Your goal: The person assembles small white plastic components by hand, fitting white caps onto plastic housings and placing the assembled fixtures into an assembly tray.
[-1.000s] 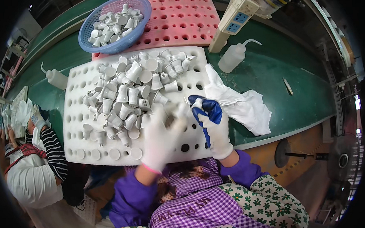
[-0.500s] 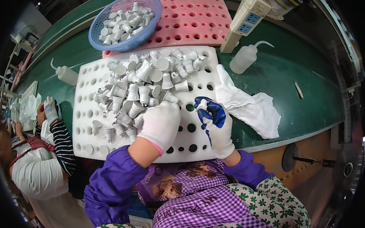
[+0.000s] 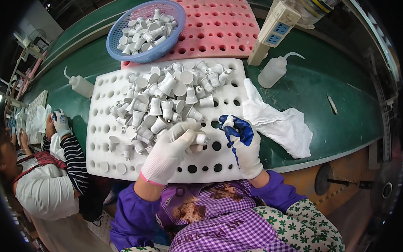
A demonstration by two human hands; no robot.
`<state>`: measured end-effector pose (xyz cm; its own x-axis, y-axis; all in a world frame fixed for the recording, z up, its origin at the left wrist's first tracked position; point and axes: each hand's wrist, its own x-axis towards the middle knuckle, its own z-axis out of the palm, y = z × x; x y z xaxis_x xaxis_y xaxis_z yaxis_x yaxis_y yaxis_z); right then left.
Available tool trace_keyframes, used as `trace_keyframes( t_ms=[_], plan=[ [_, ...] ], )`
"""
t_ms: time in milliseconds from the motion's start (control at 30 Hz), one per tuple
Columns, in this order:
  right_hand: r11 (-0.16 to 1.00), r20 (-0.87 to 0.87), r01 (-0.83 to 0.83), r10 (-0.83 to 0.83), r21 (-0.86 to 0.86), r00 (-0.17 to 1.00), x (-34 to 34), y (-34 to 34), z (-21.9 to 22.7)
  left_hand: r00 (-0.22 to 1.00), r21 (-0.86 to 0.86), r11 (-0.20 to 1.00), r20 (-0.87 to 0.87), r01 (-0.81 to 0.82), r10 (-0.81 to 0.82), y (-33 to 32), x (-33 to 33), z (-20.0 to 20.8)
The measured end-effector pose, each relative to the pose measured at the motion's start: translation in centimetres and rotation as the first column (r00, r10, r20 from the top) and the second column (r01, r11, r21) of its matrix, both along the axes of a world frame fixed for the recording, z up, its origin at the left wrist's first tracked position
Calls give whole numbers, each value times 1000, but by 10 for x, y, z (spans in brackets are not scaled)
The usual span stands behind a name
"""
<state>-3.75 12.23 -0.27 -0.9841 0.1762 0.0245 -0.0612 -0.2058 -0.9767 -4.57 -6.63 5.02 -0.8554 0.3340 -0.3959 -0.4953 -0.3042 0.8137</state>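
My left hand [image 3: 167,154], in a white glove, is closed on a white spotlight bulb [image 3: 201,139], its pinned end pointing right. My right hand [image 3: 245,149] wears a white glove with blue-coated fingers. Those fingers pinch a small wad of white cloth [image 3: 228,122]. Both hands hover over the near right part of a white foam board [image 3: 98,149] with rows of round holes. Many similar bulbs [image 3: 167,108] lie heaped on the board beyond my left hand, some upright and others on their sides.
A blue plastic basket [image 3: 113,40] of bulbs stands on a pink foam board [image 3: 233,18] at the back. White squeeze bottles [image 3: 273,72] flank the white board. A white cloth [image 3: 281,125] and a small knife-like tool [image 3: 332,103] lie right. A co-worker [image 3: 48,184] sits left.
My left hand has drawn back from the heap and turned, bringing a bulb into view in its fingers. My right hand stays nearby with its cloth. The whole view has shifted slightly.
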Motion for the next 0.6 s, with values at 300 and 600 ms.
trace_keyframes(
  t_ms=[300, 600],
  plan=[
    [998, -28, -56, 57, 9, 998, 1, 1, -3, 974, 373, 903, 155, -213, 166, 17, 43, -21],
    [940, 98, -301, 319, -163, 943, 6, 2, 10, 936, 806, 494, 350, -325, 43, 25, 61, -42]
  ],
)
